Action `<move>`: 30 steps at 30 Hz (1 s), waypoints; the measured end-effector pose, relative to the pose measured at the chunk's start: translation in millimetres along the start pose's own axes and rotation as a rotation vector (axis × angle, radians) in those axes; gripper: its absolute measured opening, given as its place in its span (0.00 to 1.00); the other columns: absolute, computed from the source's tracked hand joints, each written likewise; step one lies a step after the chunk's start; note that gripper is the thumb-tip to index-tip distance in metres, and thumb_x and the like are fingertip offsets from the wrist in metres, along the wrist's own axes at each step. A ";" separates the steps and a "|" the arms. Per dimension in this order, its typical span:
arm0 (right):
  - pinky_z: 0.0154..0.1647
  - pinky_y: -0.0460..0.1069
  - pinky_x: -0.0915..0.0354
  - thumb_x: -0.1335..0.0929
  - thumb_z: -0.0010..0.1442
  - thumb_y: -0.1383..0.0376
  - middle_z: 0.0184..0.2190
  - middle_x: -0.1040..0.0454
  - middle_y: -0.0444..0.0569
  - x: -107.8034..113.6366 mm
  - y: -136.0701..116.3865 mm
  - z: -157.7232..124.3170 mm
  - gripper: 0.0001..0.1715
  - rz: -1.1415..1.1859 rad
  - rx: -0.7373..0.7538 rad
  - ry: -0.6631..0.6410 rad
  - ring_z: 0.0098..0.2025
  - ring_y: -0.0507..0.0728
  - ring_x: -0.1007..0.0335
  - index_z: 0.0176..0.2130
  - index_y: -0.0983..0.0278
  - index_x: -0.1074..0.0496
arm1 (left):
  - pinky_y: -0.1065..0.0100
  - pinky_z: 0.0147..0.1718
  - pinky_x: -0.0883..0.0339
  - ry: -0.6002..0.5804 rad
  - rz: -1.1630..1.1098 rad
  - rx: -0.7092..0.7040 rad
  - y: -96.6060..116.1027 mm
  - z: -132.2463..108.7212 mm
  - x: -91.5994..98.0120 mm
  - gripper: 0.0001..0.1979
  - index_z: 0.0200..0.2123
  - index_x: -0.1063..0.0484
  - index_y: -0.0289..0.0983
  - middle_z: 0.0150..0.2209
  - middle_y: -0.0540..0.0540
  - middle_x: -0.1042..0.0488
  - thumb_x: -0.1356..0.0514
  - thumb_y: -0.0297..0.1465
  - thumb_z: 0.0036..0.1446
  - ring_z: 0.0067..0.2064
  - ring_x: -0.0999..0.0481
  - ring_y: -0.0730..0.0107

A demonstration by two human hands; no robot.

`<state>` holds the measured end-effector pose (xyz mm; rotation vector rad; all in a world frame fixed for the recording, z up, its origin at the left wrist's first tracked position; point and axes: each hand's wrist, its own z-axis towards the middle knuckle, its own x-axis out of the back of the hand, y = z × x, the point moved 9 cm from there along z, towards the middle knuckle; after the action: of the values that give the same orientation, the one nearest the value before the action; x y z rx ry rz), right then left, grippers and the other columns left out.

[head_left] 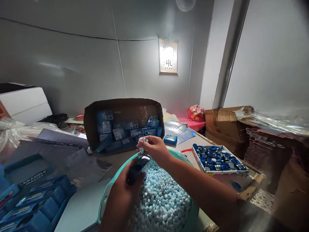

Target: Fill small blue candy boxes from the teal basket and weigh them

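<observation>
My left hand [122,196] is closed around a small dark blue container [135,171], tilted above the near left side of a turquoise tub [109,185]. A shiny rim shows at the container's upper end. My right hand [156,149] pinches a cluster of small white and pale blue candies [142,145] just above that rim. Loose candies [166,196] of the same kind fill much of the tub below both hands. The palm side of my left hand is hidden.
Behind the tub, a cardboard box [124,108] on its side holds several blue packs. A tray [224,173] of blue and silver round caps stands right. Blue packs [45,203] sit in a display box at left. One blue pack [170,139] lies beyond the tub.
</observation>
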<state>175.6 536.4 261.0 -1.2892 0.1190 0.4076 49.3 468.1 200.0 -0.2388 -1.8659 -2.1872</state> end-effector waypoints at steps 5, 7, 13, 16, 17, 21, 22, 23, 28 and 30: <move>0.33 0.51 0.28 0.22 0.44 0.51 0.26 0.27 0.44 -13.1 1.5 -11.6 0.23 -0.015 0.040 0.002 0.28 0.51 0.30 0.31 0.65 0.27 | 0.53 0.60 0.36 0.076 -0.035 0.013 0.9 -1.7 6.1 0.37 0.66 0.42 0.44 0.60 0.40 0.27 0.39 0.46 0.55 0.60 0.27 0.53; 0.34 0.51 0.28 0.25 0.48 0.52 0.27 0.26 0.45 -15.8 2.4 -14.3 0.20 -0.060 0.072 -0.001 0.29 0.53 0.29 0.32 0.65 0.27 | 0.52 0.59 0.36 0.128 -0.058 0.058 -3.2 -2.3 11.0 0.41 0.69 0.49 0.45 0.58 0.39 0.26 0.39 0.47 0.56 0.58 0.25 0.53; 0.38 0.51 0.30 0.30 0.56 0.60 0.30 0.23 0.47 -20.9 -4.5 -20.3 0.10 -0.377 0.207 0.001 0.34 0.55 0.26 0.37 0.64 0.27 | 0.55 0.59 0.35 0.092 0.085 0.032 -2.2 3.2 12.8 0.35 0.63 0.37 0.39 0.59 0.39 0.26 0.38 0.44 0.53 0.60 0.27 0.50; 0.39 0.50 0.31 0.30 0.56 0.61 0.31 0.23 0.46 -20.9 -2.8 -19.8 0.08 -0.417 0.184 -0.001 0.35 0.54 0.26 0.36 0.63 0.27 | 0.56 0.55 0.32 0.052 0.200 0.043 -3.6 6.8 11.0 0.31 0.59 0.32 0.40 0.56 0.41 0.23 0.39 0.43 0.52 0.55 0.23 0.51; 0.38 0.49 0.31 0.30 0.57 0.61 0.31 0.23 0.45 -20.9 -1.0 -19.4 0.08 -0.410 0.167 -0.005 0.34 0.54 0.27 0.37 0.63 0.27 | 0.57 0.54 0.31 0.039 0.224 0.054 -5.0 7.7 10.2 0.31 0.59 0.32 0.41 0.55 0.42 0.22 0.39 0.43 0.52 0.53 0.22 0.52; 0.35 0.48 0.33 0.31 0.57 0.62 0.28 0.26 0.42 -24.2 3.9 -20.3 0.08 -0.402 0.136 -0.041 0.31 0.52 0.29 0.38 0.62 0.30 | 0.59 0.51 0.30 0.005 0.271 0.050 -7.3 8.4 8.9 0.30 0.58 0.31 0.43 0.54 0.45 0.22 0.41 0.46 0.52 0.53 0.22 0.53; 0.35 0.48 0.33 0.31 0.57 0.63 0.28 0.27 0.42 -25.1 3.6 -20.9 0.07 -0.402 0.144 -0.050 0.31 0.52 0.30 0.38 0.61 0.31 | 0.60 0.50 0.30 -0.003 0.272 0.029 -6.1 8.0 8.6 0.30 0.57 0.31 0.43 0.53 0.45 0.22 0.42 0.47 0.53 0.53 0.22 0.53; 0.35 0.48 0.33 0.31 0.57 0.63 0.28 0.27 0.42 -26.0 2.6 -21.5 0.07 -0.404 0.159 -0.057 0.31 0.52 0.30 0.38 0.62 0.31 | 0.61 0.49 0.29 -0.001 0.270 0.006 -4.4 7.4 9.2 0.29 0.57 0.31 0.42 0.53 0.45 0.21 0.42 0.47 0.54 0.53 0.22 0.53; 0.35 0.46 0.36 0.31 0.56 0.65 0.29 0.29 0.41 -29.2 -2.5 -23.8 0.05 -0.414 0.190 -0.090 0.32 0.51 0.32 0.35 0.62 0.31 | 0.62 0.48 0.29 0.011 0.229 -0.048 -1.9 5.3 7.7 0.30 0.55 0.30 0.41 0.50 0.45 0.20 0.43 0.49 0.53 0.51 0.21 0.54; 0.34 0.46 0.37 0.30 0.55 0.66 0.29 0.29 0.41 -30.2 -3.6 -25.0 0.05 -0.421 0.175 -0.101 0.32 0.51 0.33 0.34 0.62 0.30 | 0.63 0.47 0.28 0.060 0.196 -0.093 1.6 4.7 8.2 0.29 0.54 0.29 0.43 0.51 0.46 0.20 0.43 0.49 0.53 0.53 0.22 0.54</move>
<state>152.5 505.0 266.6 -1.0840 -0.1969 0.0974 41.7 471.8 204.7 -0.3540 -1.6372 -2.1257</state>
